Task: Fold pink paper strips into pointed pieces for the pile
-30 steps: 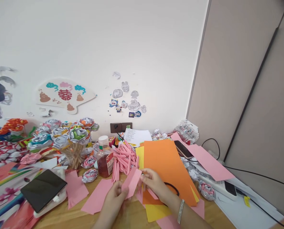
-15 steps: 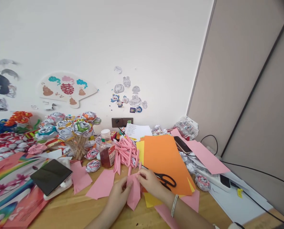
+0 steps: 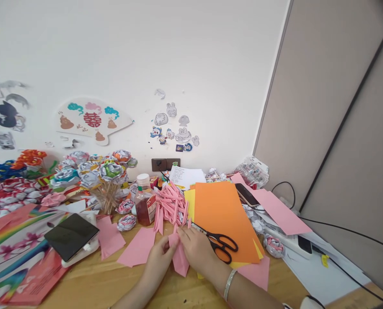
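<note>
A folded piece of pink paper (image 3: 180, 260) is held between both hands above the wooden table, its pointed lower end facing me. My left hand (image 3: 162, 253) pinches its left edge with thumb and fingers. From the other side, my right hand (image 3: 196, 249) has its fingers closed on the upper right part and covers much of it. Just beyond lies a heap of folded pink paper strips (image 3: 171, 204). Black-handled scissors (image 3: 224, 245) rest on orange paper (image 3: 225, 214) beside my right hand. A pink sheet (image 3: 139, 248) lies left of my left hand.
A bottle of reddish liquid (image 3: 144, 210) stands behind the left hand. Paper flowers (image 3: 109, 171) crowd the back left. A black-screened tablet (image 3: 71, 236) lies at left, a phone (image 3: 246, 195) at right. White paper (image 3: 326, 272) and cables lie far right.
My right hand has moved slightly down and left, covering more of the pink paper and uncovering more of the scissors. My left hand's fingers have curled closer to it.
</note>
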A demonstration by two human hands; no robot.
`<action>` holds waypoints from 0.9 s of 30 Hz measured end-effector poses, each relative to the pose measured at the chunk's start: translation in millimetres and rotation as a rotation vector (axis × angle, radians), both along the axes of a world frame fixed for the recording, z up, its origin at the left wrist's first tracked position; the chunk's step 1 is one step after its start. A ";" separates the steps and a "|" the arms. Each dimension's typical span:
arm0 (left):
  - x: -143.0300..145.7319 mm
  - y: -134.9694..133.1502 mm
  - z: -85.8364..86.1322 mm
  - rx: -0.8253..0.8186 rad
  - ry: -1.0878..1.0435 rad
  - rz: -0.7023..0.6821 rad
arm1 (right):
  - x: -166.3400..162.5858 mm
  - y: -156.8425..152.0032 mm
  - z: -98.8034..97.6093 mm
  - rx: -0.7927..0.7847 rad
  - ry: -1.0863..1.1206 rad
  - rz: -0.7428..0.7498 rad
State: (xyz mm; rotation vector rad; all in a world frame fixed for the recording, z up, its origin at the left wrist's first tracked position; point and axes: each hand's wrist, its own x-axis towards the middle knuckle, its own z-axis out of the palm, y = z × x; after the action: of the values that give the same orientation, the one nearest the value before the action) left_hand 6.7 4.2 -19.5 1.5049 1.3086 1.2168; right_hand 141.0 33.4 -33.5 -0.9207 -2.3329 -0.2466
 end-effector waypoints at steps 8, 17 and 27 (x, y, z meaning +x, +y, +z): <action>-1.4 3.1 0.9 -0.035 -0.101 0.002 | -1.4 -10.5 10.8 -0.162 0.085 0.067; -2.8 1.3 0.6 -0.023 0.035 0.034 | 6.2 -5.6 19.7 -0.664 0.640 0.136; 3.0 -0.6 1.5 0.057 -0.013 0.065 | 4.6 -1.2 8.1 -0.859 0.640 0.187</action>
State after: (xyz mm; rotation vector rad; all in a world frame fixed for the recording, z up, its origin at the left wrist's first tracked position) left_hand 9.7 3.6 -18.0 1.5020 1.3335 1.3140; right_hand 145.6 32.3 -25.4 -0.9441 -1.8501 1.0480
